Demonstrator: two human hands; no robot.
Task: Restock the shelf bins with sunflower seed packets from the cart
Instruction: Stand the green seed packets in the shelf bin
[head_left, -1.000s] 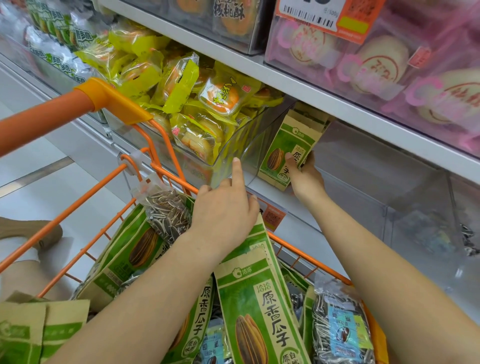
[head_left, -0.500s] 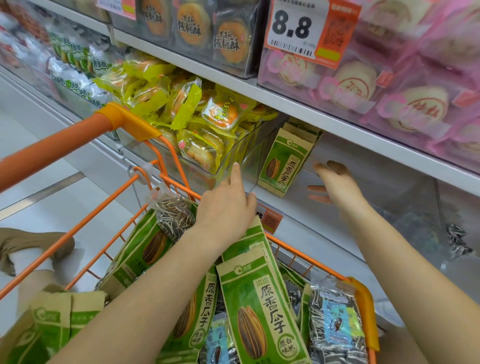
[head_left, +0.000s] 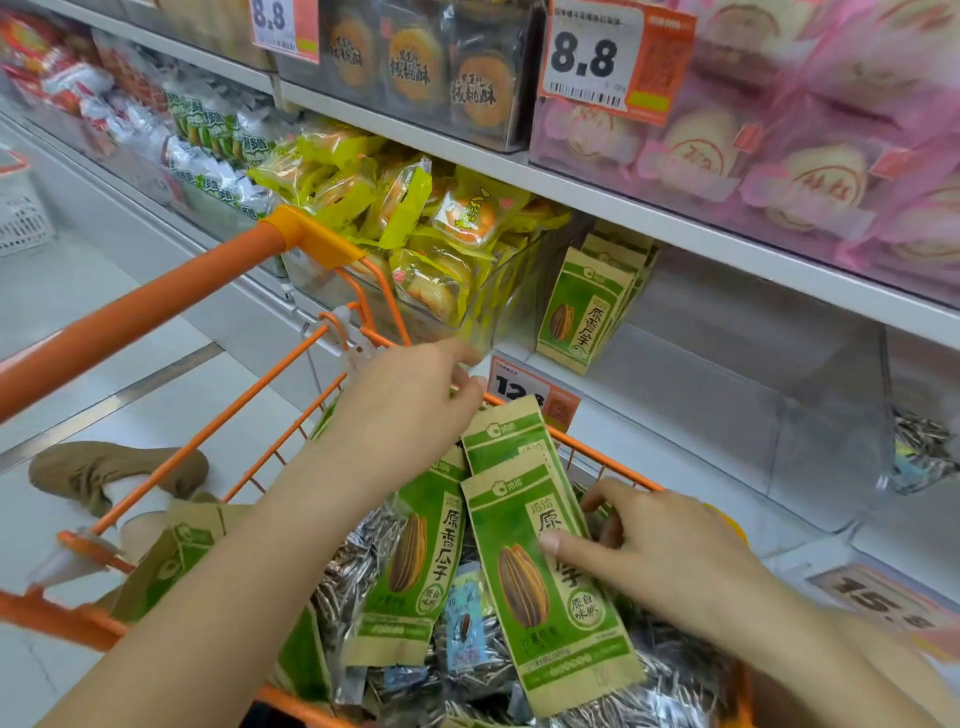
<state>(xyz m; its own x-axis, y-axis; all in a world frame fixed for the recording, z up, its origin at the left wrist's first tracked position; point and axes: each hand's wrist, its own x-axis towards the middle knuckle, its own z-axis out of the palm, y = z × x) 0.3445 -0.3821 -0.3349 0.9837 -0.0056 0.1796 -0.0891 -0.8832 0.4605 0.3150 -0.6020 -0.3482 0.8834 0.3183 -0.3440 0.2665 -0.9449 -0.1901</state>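
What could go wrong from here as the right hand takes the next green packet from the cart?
1. The right hand pinches the top green packet by one edge; others are fanned beneath, so it may drag extras or slip.
2. The packets in the bin lean against the left divider; inserting another might topple them.

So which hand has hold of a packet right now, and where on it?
The right hand pinches the front green packet at its right edge, thumb on the face. The left hand rests over the packets behind; whether it grips one cannot be told.
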